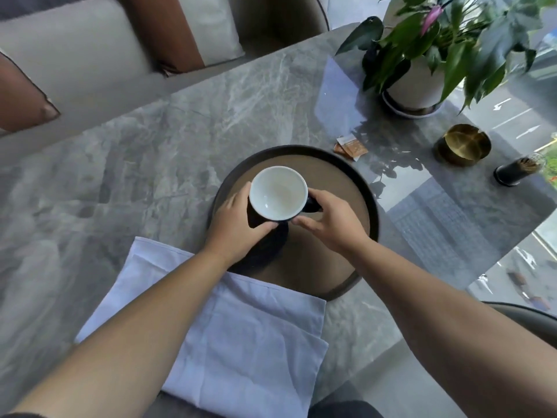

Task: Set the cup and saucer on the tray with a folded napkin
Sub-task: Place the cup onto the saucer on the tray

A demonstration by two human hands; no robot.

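Observation:
A dark cup (278, 193) with a white inside hangs over the round brown tray (337, 176). My left hand (238, 224) grips its left side. My right hand (328, 220) is at its right side by the handle. Beneath the cup a dark saucer (268, 248) shows partly, lying on the tray's near left part; my left hand hides most of it. A pale blue napkin (241, 342) lies unfolded on the table in front of the tray, its far edge over the tray's near rim.
A potted plant (422, 82) stands at the back right of the grey marble table (150, 152). A brass bowl (462, 144), a dark toothpick holder (515, 171) and orange sachets (351, 147) lie right of the tray. Cushioned seats are beyond the far edge.

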